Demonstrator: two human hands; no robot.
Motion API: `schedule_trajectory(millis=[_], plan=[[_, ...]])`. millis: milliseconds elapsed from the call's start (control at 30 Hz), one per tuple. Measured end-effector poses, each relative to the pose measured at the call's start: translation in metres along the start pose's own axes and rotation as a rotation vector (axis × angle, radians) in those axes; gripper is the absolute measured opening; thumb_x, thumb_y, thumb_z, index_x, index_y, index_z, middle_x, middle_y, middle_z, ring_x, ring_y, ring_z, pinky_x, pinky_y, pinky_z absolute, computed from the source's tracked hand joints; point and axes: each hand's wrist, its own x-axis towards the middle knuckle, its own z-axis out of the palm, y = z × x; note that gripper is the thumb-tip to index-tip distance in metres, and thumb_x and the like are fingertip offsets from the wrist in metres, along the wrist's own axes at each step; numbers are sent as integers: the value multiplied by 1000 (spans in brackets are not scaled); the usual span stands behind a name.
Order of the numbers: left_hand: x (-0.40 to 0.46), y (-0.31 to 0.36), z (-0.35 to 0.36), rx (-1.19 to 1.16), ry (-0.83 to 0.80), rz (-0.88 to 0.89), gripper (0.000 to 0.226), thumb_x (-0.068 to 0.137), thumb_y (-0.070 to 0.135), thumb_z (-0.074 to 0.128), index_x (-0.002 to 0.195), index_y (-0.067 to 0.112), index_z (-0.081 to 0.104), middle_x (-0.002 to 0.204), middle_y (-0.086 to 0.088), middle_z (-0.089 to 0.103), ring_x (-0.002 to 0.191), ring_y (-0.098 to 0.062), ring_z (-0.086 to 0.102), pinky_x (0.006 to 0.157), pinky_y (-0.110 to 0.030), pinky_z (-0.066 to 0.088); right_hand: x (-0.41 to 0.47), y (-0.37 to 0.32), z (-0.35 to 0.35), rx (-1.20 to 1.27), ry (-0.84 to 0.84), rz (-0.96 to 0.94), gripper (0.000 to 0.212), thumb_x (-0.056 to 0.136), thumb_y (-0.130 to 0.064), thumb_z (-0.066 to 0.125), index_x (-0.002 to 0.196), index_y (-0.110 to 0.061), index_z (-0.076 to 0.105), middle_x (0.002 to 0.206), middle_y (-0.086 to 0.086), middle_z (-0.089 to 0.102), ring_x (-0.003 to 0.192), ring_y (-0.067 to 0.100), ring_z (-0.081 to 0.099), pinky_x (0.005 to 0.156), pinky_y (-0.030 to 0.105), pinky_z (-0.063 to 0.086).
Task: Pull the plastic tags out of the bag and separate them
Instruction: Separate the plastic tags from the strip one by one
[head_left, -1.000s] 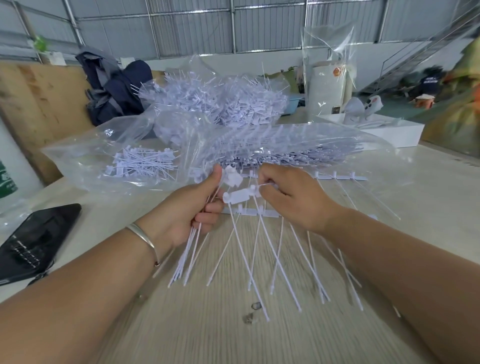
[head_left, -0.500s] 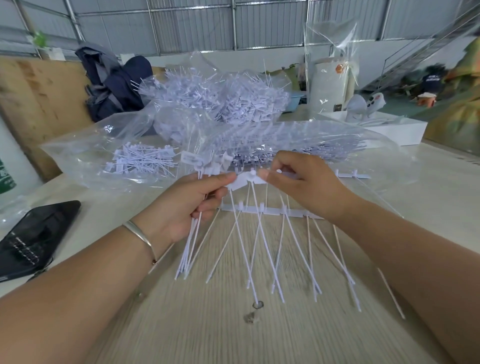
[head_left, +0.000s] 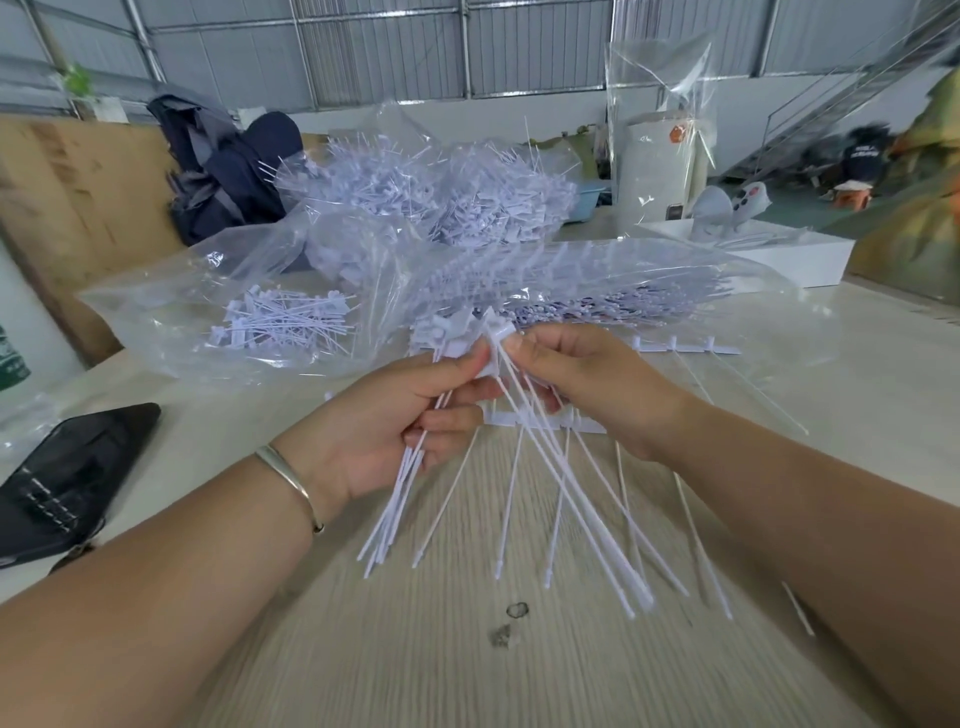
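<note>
My left hand (head_left: 400, 426) grips a bundle of separated white plastic tags (head_left: 400, 499), their thin tails hanging down toward me. My right hand (head_left: 582, 384) pinches the flat head of a single white tag (head_left: 500, 332) right beside my left thumb, its tail slanting down to the right. Under my right hand lies a white strip of joined tags (head_left: 540, 423) with tails fanned over the wooden table. Behind my hands lies a clear plastic bag (head_left: 597, 291) full of tags.
A second clear bag (head_left: 171, 322) holding loose tags lies at the left. Heaps of tags (head_left: 441, 192) pile up behind. A black phone case (head_left: 67, 478) lies at the left edge. A white box (head_left: 779, 254) stands at the back right. Another tag strip (head_left: 685, 347) lies right.
My hands have come closer together and risen slightly. My right hand has brought a tag head up against the bundle in my left hand.
</note>
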Motion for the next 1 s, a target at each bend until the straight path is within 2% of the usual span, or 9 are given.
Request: schedule_trajectory(millis=[100,267,367,467,533,667,733,867,1000], plan=[[-2,3,-3,27,68,-65,19,78,40,64,81,22,62,86,-3,74,30,0,24,34,-14,11,2,3,-5,-47,106,20,56,77,-53,65,74,1,51,63,6,38,55,10,35,57,21,32],[1,3,-8,126,201,-124,24,81,38,66,77,21,49,50,7,50,29,-2,21,29,-13,18,7,3,-16,-13,180,57,46,80,-44,70,69,-4,50,66,9,36,57,17,32,50,16,29],[3,2,-10,100,219,-73,22,67,25,76,69,18,55,56,6,45,34,-1,24,29,-13,16,6,4,-19,-37,197,68,46,80,-48,69,69,-7,50,65,9,39,52,14,33,46,13,30],[4,2,-10,17,247,-47,18,60,7,72,50,16,61,55,4,47,35,-2,29,27,-12,17,4,6,-17,-133,182,27,46,82,-43,69,73,0,54,58,2,40,44,3,34,44,7,30],[4,2,-11,-23,264,-31,10,61,5,68,59,11,61,60,0,49,39,-3,33,27,-12,19,2,6,-16,-163,149,18,39,83,-37,70,77,-1,58,51,-9,41,40,0,36,43,7,29],[5,1,-10,23,334,-22,6,83,11,65,83,9,59,70,-6,59,46,-8,50,35,-15,36,0,2,-14,-148,65,30,20,82,-31,72,77,-15,61,45,-17,47,39,-2,43,43,4,31],[5,0,-9,46,352,-40,12,93,18,58,82,12,58,63,-3,59,41,-6,50,37,-15,39,0,0,-14,-121,52,49,17,81,-25,74,76,-16,61,47,-15,49,40,-3,43,44,5,31],[4,-1,-8,-17,232,-104,26,93,30,52,74,15,45,54,3,40,31,-3,29,34,-15,23,1,-2,-15,-118,54,73,12,80,-13,73,75,-14,62,49,-15,49,41,-3,42,44,7,31],[5,-3,-7,-3,303,-110,35,97,36,51,72,13,45,56,-3,50,36,-9,42,36,-16,35,-1,-2,-15,-141,41,83,4,82,-6,68,80,-6,65,50,-13,48,45,-1,42,45,8,33]])
